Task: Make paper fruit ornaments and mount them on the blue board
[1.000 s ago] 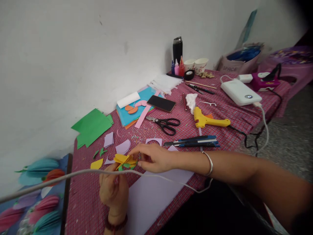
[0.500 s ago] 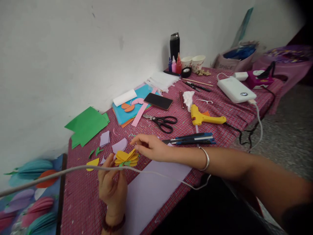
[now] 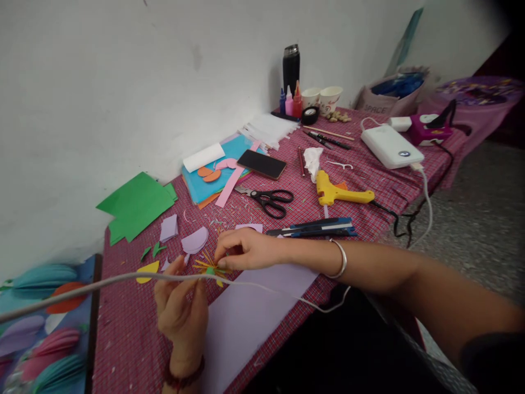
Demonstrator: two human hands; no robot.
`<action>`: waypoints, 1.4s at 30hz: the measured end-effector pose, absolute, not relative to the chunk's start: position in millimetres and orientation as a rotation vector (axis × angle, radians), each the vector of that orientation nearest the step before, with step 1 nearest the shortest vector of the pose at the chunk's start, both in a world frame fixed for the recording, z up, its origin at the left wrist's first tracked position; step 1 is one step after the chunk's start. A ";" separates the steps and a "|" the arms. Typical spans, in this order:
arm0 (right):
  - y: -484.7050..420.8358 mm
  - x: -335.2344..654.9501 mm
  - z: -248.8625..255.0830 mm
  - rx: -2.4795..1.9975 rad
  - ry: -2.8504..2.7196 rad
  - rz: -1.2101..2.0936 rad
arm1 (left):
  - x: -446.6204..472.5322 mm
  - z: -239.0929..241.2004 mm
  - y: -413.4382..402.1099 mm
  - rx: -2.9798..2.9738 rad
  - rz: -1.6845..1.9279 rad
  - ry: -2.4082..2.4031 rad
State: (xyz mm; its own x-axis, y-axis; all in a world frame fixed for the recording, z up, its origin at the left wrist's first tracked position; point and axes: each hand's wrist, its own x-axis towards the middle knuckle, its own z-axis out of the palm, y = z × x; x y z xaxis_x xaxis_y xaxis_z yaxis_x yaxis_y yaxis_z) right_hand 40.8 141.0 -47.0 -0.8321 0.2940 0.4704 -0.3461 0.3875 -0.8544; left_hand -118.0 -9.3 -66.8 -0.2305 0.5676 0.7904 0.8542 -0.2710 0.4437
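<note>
A small yellow paper flower [image 3: 210, 270] with a green piece at its centre shows edge-on, its thin layers fanned out. My right hand [image 3: 245, 249], wearing a silver bangle, pinches its right side from above. My left hand [image 3: 182, 309] holds the flower from the left with thumb and fingers; the exact contact is partly hidden. A pale cable [image 3: 262, 287] crosses in front of the left fingers. Under my hands lies a lilac paper sheet [image 3: 246, 317]. Left of the flower are a lilac half-round cutout [image 3: 195, 239] and a yellow paper petal [image 3: 147, 272].
Behind my right hand lie black-handled scissors [image 3: 271, 200], utility knives [image 3: 315, 227] and a yellow glue gun [image 3: 342, 191]. Green sheets [image 3: 137, 205] and a phone [image 3: 261, 163] are farther back. A white power bank [image 3: 391, 146] sits right. Left is a board with paper shapes [image 3: 45, 323].
The flower has turned from showing broad yellow petals to showing its edges. My right hand has moved down onto it and closed its fingers. The whole view has shifted slightly.
</note>
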 end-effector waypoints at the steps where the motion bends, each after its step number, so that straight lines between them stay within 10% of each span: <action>1: 141.2 40.6 -47.4 0.039 -2.094 1.507 | -115.5 -65.5 -8.9 -1.736 -1.543 -1.701; 9: 139.8 42.7 -47.4 0.017 -2.270 1.082 | -103.6 -55.9 -6.4 -1.620 -1.900 -1.886; 17: 139.6 45.2 -46.3 -0.015 -2.384 0.941 | -117.2 -67.0 -6.1 -1.929 -1.204 -1.946; 42: 135.4 47.6 -44.7 -0.048 -2.362 0.696 | -115.7 -72.4 -5.2 -1.840 -1.368 -2.020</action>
